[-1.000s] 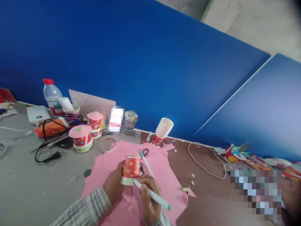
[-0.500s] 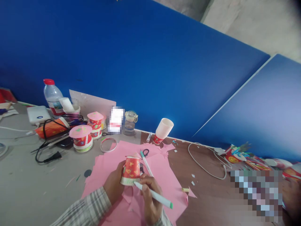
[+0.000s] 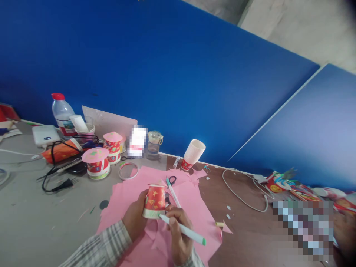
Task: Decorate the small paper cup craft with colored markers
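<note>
An upside-down red paper cup [image 3: 155, 198] with gold stars and a green-coloured rim is gripped from the left by my left hand [image 3: 135, 215]. In my right hand [image 3: 179, 231] is a white marker [image 3: 187, 232] with a green end, its tip touching the cup's rim. Both hands are above pink paper sheets [image 3: 191, 215]. Another marker [image 3: 172, 191] with a teal cap lies just beyond my right hand, beside partly hidden black-handled scissors [image 3: 172, 180].
Decorated cups [image 3: 97, 165] with pink paper tops stand at left, near black cables, a bottle [image 3: 63, 115] and a power bank [image 3: 45, 135]. Stacked cups [image 3: 194, 152] lean behind the paper. A white cable [image 3: 241, 198] lies right. Another person's hand [image 3: 345, 226] shows at the right edge.
My right hand and the marker have shifted very slightly to the right, the tip moving a little along the cup's rim. My left hand holds the cup nearly unmoved.
</note>
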Demonstrator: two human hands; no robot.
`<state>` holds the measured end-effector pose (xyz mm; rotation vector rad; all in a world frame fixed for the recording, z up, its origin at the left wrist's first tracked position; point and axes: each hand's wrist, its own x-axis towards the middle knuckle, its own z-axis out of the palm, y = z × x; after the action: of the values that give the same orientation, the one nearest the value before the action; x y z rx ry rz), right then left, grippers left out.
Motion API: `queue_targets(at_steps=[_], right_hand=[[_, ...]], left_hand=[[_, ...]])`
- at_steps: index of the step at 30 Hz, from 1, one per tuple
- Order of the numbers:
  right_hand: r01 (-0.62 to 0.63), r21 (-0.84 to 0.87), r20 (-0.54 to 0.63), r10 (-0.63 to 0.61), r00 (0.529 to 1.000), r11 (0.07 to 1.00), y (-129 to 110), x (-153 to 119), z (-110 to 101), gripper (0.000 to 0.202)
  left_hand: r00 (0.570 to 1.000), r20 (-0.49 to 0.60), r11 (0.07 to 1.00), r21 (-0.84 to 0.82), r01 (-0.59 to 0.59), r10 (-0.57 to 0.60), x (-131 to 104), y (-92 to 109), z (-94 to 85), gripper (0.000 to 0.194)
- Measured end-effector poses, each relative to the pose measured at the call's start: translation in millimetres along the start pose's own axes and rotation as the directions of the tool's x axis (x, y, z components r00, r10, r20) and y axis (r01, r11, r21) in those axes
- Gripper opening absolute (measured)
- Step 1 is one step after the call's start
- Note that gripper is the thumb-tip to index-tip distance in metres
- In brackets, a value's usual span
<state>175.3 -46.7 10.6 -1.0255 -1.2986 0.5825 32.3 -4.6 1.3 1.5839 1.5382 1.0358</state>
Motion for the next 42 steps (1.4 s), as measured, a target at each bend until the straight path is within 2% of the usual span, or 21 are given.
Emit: queue_targets(at_steps=[3, 8, 13, 18, 24, 42], right_hand=[[-0.034, 0.034, 0.054, 0.033, 0.998, 0.999, -2.5, 1.3, -0.3, 0.033], [-0.022, 0.061, 0.073, 0.018, 0.997, 0.998, -4.1, 4.5, 0.9, 0.031], [-0.042, 0.026, 0.024, 0.041, 0.999, 0.999, 0.8, 1.5, -0.1, 0.034], [-0.057, 0.074, 0.018, 0.056, 0.998, 0.996, -0.1, 0.3, 0.0, 0.038], [-0.026, 0.076, 0.077, 0.02, 0.997, 0.997, -7.2, 2.1, 1.0, 0.036], [0.013, 0.031, 0.15, -0.018, 0.989, 0.999, 2.2, -2.8, 1.1, 0.028]], left_hand=[[1.0, -0.006, 1.0, -0.003, -0.008, 0.008, 0.3, -1.7, 0.3, 0.046], [1.0, 0.003, 1.0, 0.008, -0.015, 0.015, 0.8, -4.7, 0.9, 0.046], [1.0, -0.003, 1.0, 0.026, -0.008, 0.008, 0.8, -4.4, 0.8, 0.048], [1.0, -0.002, 1.0, 0.026, 0.001, -0.001, 0.2, -3.1, 0.5, 0.045], [1.0, 0.008, 1.0, -0.013, -0.012, 0.012, -0.5, -1.4, -0.5, 0.042], [1.0, 0.007, 0.999, 0.04, -0.01, 0.009, 0.1, -5.5, 2.3, 0.043]])
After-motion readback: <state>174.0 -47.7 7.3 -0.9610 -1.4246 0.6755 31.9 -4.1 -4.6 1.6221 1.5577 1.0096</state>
